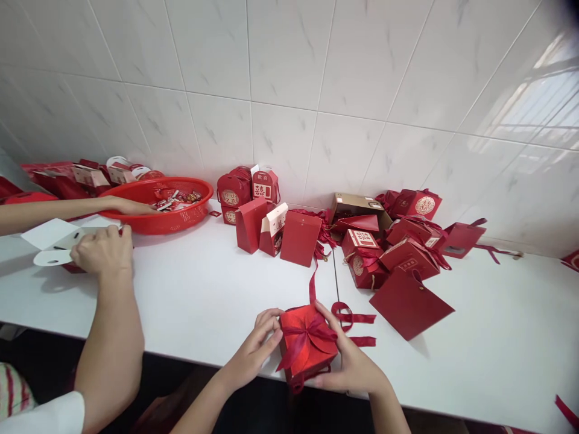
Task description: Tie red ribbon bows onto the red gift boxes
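A small red gift box with a dark red ribbon tied over its top is held between my two hands at the table's front edge. My left hand grips its left side, thumb near the top edge. Along the right side, my right hand has its fingers at the back corner and its thumb low at the front. Loose ribbon strips lie on the table just right of the box, and another strip runs back behind it.
A co-worker's hand holds an open white-lined box at left; their other hand reaches into a red basket of wrapped sweets. Red boxes stand near the tiled wall. A pile of red boxes and bags lies at right.
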`<state>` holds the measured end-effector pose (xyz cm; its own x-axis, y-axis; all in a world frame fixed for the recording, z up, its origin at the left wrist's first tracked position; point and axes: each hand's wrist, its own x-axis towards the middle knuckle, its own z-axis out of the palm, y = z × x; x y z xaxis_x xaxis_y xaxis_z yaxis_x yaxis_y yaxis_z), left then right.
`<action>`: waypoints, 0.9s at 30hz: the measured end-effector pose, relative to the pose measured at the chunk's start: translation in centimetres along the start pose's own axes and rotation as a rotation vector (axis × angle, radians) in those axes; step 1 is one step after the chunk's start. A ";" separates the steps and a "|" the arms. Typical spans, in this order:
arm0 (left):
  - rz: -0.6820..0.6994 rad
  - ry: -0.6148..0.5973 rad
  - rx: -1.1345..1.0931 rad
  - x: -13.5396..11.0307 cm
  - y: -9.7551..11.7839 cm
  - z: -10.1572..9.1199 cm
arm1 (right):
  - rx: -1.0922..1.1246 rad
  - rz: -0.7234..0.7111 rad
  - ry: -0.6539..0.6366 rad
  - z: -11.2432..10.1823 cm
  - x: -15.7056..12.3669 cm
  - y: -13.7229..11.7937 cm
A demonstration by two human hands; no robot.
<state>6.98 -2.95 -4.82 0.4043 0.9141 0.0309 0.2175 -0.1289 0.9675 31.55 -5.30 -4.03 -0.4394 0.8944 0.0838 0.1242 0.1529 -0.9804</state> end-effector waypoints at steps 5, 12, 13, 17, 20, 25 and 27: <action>-0.034 -0.051 -0.224 -0.7 -0.5 0.8 | -0.036 0.092 0.111 0.4 -0.9 0.4; -0.039 -0.023 -0.222 -0.7 -2.6 0.5 | -0.173 0.113 0.910 -4.4 -5.1 3.0; -0.057 -0.029 -0.204 -0.6 -2.7 0.5 | -0.182 0.137 1.010 -5.3 -5.6 3.5; -0.110 -0.055 -0.153 -0.4 -2.5 0.6 | -0.195 0.186 1.145 -8.3 -6.2 5.2; -0.116 -0.049 -0.135 -0.4 -2.3 0.6 | -0.261 0.159 1.156 -10.2 -5.1 6.0; -0.094 -0.034 -0.126 -0.3 -2.0 0.7 | -0.547 0.250 1.256 -13.9 -2.5 6.3; -0.113 -0.028 -0.123 -0.3 -1.9 0.7 | -0.561 0.310 1.306 -14.6 -1.9 6.2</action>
<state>7.08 -3.20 -6.82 0.4085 0.9087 -0.0856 0.1532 0.0242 0.9879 46.19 0.09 -7.70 0.7375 0.6119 0.2857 0.5210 -0.2462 -0.8173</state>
